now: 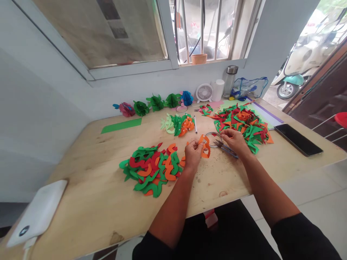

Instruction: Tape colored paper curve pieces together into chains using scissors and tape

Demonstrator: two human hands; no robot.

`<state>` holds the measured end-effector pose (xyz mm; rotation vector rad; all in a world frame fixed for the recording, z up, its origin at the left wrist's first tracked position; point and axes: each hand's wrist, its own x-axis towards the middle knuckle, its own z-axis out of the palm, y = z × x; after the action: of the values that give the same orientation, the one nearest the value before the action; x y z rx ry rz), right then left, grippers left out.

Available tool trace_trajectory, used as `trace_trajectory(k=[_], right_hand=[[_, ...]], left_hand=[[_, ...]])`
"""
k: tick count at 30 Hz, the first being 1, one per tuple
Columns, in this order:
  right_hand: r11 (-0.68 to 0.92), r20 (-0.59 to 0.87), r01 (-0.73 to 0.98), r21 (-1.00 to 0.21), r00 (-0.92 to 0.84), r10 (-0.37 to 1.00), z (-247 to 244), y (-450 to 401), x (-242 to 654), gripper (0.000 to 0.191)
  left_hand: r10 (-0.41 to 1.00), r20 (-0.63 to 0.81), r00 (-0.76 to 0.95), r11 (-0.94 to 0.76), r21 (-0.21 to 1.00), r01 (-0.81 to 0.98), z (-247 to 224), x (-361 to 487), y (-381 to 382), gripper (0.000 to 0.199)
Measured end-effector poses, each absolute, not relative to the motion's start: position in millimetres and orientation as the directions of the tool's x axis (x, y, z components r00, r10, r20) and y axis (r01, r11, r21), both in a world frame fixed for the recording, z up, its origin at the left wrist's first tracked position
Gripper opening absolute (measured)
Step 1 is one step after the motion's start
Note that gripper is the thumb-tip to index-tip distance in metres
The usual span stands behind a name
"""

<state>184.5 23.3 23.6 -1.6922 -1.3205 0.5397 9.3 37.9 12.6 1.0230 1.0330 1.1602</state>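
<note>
My left hand [193,153] pinches an orange paper cutout [206,151] with curved edges, held above the table. To its right, my right hand [237,142] has thumb and fingertips pressed together; what they hold, if anything, is too small to make out. Just under that hand lies a pair of scissors [230,151], its blades pointing left. A round ring [208,133], perhaps a tape roll, is between the two hands. Left of my left hand is a heap of wavy green, red and orange cutouts [149,169]. Paper scraps [244,121] are piled beyond my right hand.
Folded paper flowers [155,103] line the wall beside a small fan [204,92] and a glass bottle [230,82]. A green strip [121,125], patterned paper pieces [177,124] and a pen [195,124] lie nearer. A phone [298,139] is right; a white power bank [39,211], left.
</note>
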Motion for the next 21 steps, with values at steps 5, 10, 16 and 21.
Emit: trace_trajectory(k=[5,10,16,21], right_hand=[[-0.138,0.198,0.917,-0.374,0.225,0.954,22,22,183,0.014],[-0.155,0.222,0.974,-0.165,0.189,0.956,16,20,175,0.016],[-0.201,0.207,0.974,-0.106,0.220,0.953,14,21,168,0.020],[-0.256,0.237,0.954,-0.157,0.288,0.928,12,20,165,0.022]], left_hand=[[0.990,-0.095,0.103,0.113,0.975,-0.192,14,8,38,0.008],[0.991,-0.062,0.117,0.086,0.974,-0.208,15,8,38,0.006],[0.990,-0.058,0.128,0.085,0.973,-0.217,10,9,39,0.010],[0.991,-0.042,0.126,0.068,0.977,-0.203,11,9,38,0.007]])
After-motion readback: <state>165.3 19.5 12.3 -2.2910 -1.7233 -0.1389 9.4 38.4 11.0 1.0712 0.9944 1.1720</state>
